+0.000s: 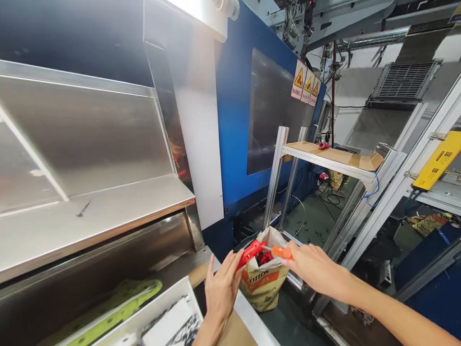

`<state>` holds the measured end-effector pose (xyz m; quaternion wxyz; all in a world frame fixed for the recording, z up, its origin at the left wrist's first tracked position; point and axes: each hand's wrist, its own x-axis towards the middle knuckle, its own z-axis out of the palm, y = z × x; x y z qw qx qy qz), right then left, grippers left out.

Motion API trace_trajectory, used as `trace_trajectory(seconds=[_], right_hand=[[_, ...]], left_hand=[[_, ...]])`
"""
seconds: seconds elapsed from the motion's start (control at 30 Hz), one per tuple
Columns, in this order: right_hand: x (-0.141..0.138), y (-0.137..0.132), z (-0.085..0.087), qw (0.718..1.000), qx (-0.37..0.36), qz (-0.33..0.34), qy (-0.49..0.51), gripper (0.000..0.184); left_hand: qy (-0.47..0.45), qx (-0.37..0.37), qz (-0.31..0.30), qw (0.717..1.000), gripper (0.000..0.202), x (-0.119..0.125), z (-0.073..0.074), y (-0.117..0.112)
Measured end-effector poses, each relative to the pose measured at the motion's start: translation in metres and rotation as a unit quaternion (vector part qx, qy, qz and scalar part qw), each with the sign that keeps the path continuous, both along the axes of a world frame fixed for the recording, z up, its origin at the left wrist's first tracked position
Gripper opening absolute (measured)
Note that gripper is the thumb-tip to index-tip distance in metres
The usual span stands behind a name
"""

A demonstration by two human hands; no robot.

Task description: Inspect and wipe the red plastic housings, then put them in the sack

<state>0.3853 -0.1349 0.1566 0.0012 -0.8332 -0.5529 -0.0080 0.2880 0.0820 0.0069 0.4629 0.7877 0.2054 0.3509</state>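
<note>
My left hand (pixel 220 288) is raised with its fingers closed on a red plastic part (pixel 251 251). My right hand (pixel 314 269) reaches in from the right and grips an orange-handled tool (pixel 282 252), whose tip meets the red part. Both hands are held just above an open brown paper sack (pixel 264 283) that stands on the floor with red pieces inside it.
A stainless steel chute and shelf (pixel 90 211) fill the left. Below my left hand sits a white bin (pixel 169 312) with a green part (pixel 115 307) beside it. A blue machine (pixel 237 120) with warning signs stands behind. An aluminium frame table (pixel 331 161) carries cardboard.
</note>
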Motion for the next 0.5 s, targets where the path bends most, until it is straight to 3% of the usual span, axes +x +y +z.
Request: trace_trajectory(seconds=[0.13,0.23,0.33,0.4,0.5], right_hand=[[-0.003,-0.012,0.003,1.0,-0.012,-0.005,0.025,0.029],[-0.011,-0.019,0.001,0.998,-0.011,-0.04,0.047,0.033],[-0.017,-0.021,-0.008,0.997,-0.011,0.004,0.08,0.032],[-0.01,-0.021,-0.012,0.99,0.075,-0.011,0.117,0.027],[0.027,-0.028,-0.01,0.945,0.264,-0.149,0.123,0.022]], left_hand=[[0.004,-0.217,-0.035,0.976,0.048,0.005,0.005,-0.002],[0.008,-0.407,-0.109,0.907,0.043,0.01,0.01,-0.003],[0.0,-0.545,-0.155,0.824,0.039,0.011,0.016,-0.009],[-0.01,-0.602,-0.171,0.78,0.038,0.009,0.021,-0.015],[-0.014,-0.65,-0.186,0.737,0.046,-0.001,0.024,-0.022]])
